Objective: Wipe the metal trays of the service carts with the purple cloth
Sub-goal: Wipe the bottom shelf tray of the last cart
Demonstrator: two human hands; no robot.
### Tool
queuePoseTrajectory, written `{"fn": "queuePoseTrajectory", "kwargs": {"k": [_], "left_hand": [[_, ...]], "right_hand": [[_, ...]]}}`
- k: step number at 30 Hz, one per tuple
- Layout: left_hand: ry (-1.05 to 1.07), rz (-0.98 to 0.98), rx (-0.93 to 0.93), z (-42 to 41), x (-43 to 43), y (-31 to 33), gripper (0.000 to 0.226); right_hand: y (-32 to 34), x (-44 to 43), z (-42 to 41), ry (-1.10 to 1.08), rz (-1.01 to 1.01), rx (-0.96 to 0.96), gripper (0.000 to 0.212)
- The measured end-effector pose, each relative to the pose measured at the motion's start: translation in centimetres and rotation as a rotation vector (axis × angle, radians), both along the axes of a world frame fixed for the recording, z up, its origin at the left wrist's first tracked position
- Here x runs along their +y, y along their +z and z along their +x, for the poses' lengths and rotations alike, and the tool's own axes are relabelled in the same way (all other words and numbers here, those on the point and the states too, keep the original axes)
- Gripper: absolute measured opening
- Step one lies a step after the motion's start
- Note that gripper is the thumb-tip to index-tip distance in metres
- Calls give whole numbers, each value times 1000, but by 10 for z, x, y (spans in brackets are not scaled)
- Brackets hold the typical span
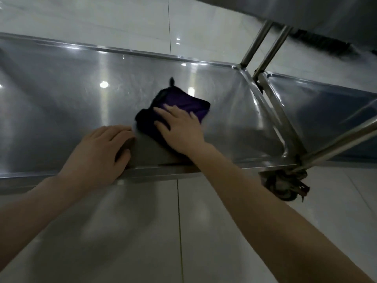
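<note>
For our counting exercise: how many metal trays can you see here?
2. One tray lies under the purple cloth; a second tray sits right of it, cut off. The grey surface above may be a third.

Left hand (98,152) lies across the near rim of the metal tray (61,94), fingers bent, tips resting on the tray floor. Right hand (179,129) sits further inside the tray, fingers straight and spread, pressing flat on the purple cloth (183,101). Both bare forearms cross the near rim.
</note>
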State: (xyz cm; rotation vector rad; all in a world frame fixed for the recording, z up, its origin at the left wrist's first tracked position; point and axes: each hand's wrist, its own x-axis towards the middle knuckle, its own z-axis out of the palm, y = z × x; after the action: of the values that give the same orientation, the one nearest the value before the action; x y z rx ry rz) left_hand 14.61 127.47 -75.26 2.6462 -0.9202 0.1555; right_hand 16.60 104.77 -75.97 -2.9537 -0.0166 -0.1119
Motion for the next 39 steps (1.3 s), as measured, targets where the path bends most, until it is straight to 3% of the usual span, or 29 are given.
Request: {"fn": "queuePoseTrajectory", "kwargs": {"k": [2,4,6,9,12,15,20,24,26,29,31,33,39], "left_hand": [[20,-19,-3,2,4,1,53],[58,-29,-8,2,8,-1,49],[70,-31,-24,2,9,-4,45],[69,-30,-53,3,4,-8,39],[100,-17,-95,2,0,-10,34],[79,-6,-134,3,-2,-11,33],[78,-76,-84,5,3,-13,41],[-50,-96,41,18,24,-10,36],[-139,3,34,23,47,-9,38],[-137,71,10,18,68,-6,49],[-94,71,-26,11,68,-7,53],[-62,65,-47,8,62,-6,50],[20,-64,-57,6,65,-4,46]], "right_hand": [[1,11,-4,141,25,25,48],[4,-20,-15,106,45,-16,46],[6,-78,-34,-108,53,-80,44],[15,-166,-81,-542,83,-6,48],[20,-176,-110,-719,54,72,51],[16,-116,-105,-638,28,41,50],[-3,17,-62,-252,42,-6,49],[4,-1,-75,-114,87,-16,47],[9,-44,-96,-170,71,-35,46],[20,-108,-127,-506,90,-1,46],[24,-115,-135,-666,85,33,47],[25,-85,-132,-666,37,47,48],[9,98,-76,-91,-7,31,48]]}}
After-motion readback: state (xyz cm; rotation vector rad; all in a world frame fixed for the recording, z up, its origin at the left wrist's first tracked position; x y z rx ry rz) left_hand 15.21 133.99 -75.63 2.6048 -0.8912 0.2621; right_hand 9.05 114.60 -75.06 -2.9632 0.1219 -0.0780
